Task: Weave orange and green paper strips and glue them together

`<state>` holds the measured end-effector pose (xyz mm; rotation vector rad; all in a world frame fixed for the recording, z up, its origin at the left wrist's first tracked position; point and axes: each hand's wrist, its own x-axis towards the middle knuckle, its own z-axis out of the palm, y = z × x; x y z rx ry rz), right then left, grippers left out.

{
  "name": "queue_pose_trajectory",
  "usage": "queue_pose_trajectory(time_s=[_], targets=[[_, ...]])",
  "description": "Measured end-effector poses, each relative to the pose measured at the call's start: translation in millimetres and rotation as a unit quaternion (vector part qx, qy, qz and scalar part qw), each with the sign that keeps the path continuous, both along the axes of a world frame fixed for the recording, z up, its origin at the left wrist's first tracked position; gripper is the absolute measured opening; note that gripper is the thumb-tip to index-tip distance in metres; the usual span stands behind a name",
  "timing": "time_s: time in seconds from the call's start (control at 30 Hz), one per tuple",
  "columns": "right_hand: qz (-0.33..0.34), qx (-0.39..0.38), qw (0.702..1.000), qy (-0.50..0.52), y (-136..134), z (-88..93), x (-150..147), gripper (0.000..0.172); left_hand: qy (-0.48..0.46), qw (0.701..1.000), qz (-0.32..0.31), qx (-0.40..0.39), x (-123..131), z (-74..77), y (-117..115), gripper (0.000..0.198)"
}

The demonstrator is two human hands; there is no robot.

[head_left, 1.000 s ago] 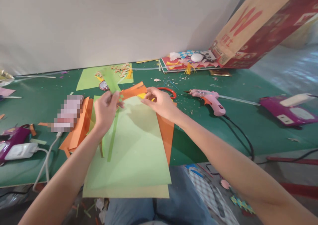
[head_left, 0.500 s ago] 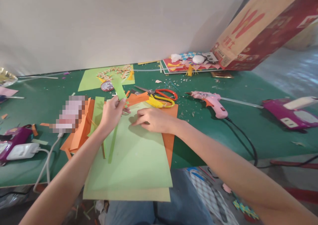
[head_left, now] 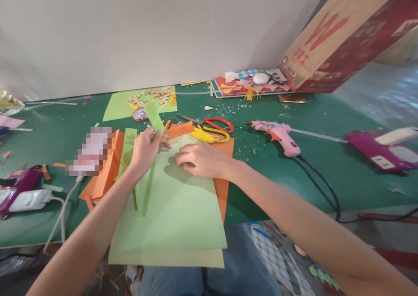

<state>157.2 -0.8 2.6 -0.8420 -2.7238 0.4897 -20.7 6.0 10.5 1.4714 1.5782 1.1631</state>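
My left hand [head_left: 146, 147] is closed around a light green paper strip [head_left: 154, 116]. Where the strip meets its fingers, a small green-and-orange woven part [head_left: 165, 136] shows. To the right, my right hand [head_left: 199, 160] hovers over a large light green paper sheet [head_left: 183, 209] with its fingers curled in. Whether anything lies between those fingertips is hidden. A narrow green strip [head_left: 148, 191] lies on the sheet. Just beyond my hands are an orange paper strip [head_left: 179, 130], yellow-handled scissors [head_left: 214, 135] and red-handled scissors [head_left: 218, 124].
A pink glue gun [head_left: 281, 137] with its cord lies on the green table [head_left: 271, 187]. Folded orange paper [head_left: 106, 169] and a blurred-out phone [head_left: 93, 150] are at left. Purple power strips [head_left: 382, 150] sit at either side. A paper bag [head_left: 326, 43] stands back right.
My right hand has drawn slightly right, away from the woven part, and its pointing finger has curled in. My left hand keeps hold of the green strip.
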Motion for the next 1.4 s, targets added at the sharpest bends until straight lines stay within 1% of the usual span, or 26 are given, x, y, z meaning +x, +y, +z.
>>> queue_pose_trajectory(time_s=[0.07,0.17,0.27,0.37,0.4,0.43,0.47,0.5,0.57,0.6,0.63,0.73,0.77,0.8,0.83,0.9,0.93,0.97,1.03,1.1,1.13,1.17,1.23,1.3,1.33,1.4], targets=[[-0.001,0.007,1.000,-0.013,-1,0.4,0,0.030,-0.023,1.000,-0.003,0.018,0,1.1,0,0.019],[-0.015,0.009,0.999,-0.034,-1,0.3,0,0.040,-0.056,0.997,-0.008,0.050,-1,2.4,0,0.020],[-0.046,0.006,0.999,-0.015,-1,-1.5,0,0.047,-0.077,0.994,-0.006,0.072,-2,2.6,0,0.025],[-0.064,-0.011,0.997,0.048,-1,-4.0,0,0.041,-0.085,0.993,-0.003,0.086,-3,2.6,0,0.027],[-0.065,-0.030,0.994,0.079,-1,-4.6,-1,0.036,-0.088,0.992,-0.003,0.087,-3,2.6,0,0.027],[-0.062,-0.068,0.989,0.113,-1,-4.9,-2,0.031,-0.090,0.992,-0.003,0.087,-3,2.7,0,0.027],[-0.051,-0.129,0.979,0.147,-2,-5.1,-4,0.027,-0.091,0.992,-0.004,0.087,-3,2.8,0,0.028],[-0.034,-0.207,0.961,0.179,-2,-5.2,-6,0.025,-0.090,0.992,-0.006,0.088,-3,3.0,0,0.029],[-0.011,-0.355,0.906,0.231,-3,-5.3,-9,0.026,-0.088,0.992,-0.011,0.094,-3,3.5,-1,0.029],[-0.014,-0.390,0.884,0.257,-3,-5.4,-11,0.027,-0.087,0.991,-0.012,0.099,-2,3.7,-1,0.029],[-0.028,-0.385,0.877,0.284,-3,-5.5,-12,0.027,-0.088,0.990,-0.013,0.106,-2,4.0,-1,0.028],[-0.091,-0.240,0.896,0.362,-2,-5.0,-14,0.023,-0.096,0.988,-0.010,0.121,-1,4.7,-2,0.026],[-0.094,-0.216,0.897,0.375,-2,-4.5,-14,0.020,-0.097,0.988,-0.008,0.122,-1,4.9,-2,0.026],[-0.088,-0.229,0.891,0.382,-2,-4.0,-14,0.018,-0.096,0.988,-0.007,0.121,-1,5.0,-2,0.026],[-0.080,-0.276,0.877,0.384,-3,-3.5,-14,0.017,-0.094,0.988,-0.005,0.119,-1,5.1,-2,0.027],[-0.085,-0.406,0.830,0.374,-3,-3.1,-13,0.020,-0.093,0.988,-0.001,0.123,-1,5.2,-2,0.027],[-0.104,-0.445,0.810,0.368,-3,-3.1,-14,0.022,-0.096,0.987,-0.001,0.128,-1,5.3,-2,0.028],[-0.131,-0.452,0.802,0.367,-2,-3.2,-14,0.023,-0.101,0.986,-0.002,0.133,-1,5.4,-2,0.028],[-0.179,-0.384,0.818,0.388,-1,-3.5,-14,0.025,-0.108,0.984,-0.007,0.138,0,5.8,-3,0.029],[-0.192,-0.321,0.828,0.418,0,-3.5,-13,0.026,-0.105,0.985,-0.021,0.133,0,6.3,-4,0.031],[-0.189,-0.322,0.823,0.429,1,-3.5,-13,0.026,-0.101,0.986,-0.033,0.128,1,6.7,-4,0.032],[-0.185,-0.342,0.810,0.438,2,-3.5,-13,0.026,-0.096,0.986,-0.049,0.124,1,7.1,-5,0.032],[-0.176,-0.408,0.775,0.449,3,-3.8,-13,0.029,-0.083,0.986,-0.082,0.117,2,8.0,-7,0.032],[-0.163,-0.455,0.742,0.465,3,-4.4,-12,0.030,-0.065,0.986,-0.106,0.110,3,8.8,-9,0.030],[-0.160,-0.463,0.730,0.477,3,-4.7,-13,0.029,-0.055,0.987,-0.112,0.104,4,9.0,-10,0.029],[-0.162,-0.456,0.717,0.503,3,-5.0,-13,0.029,-0.037,0.988,-0.120,0.086,4,9.6,-12,0.028]])
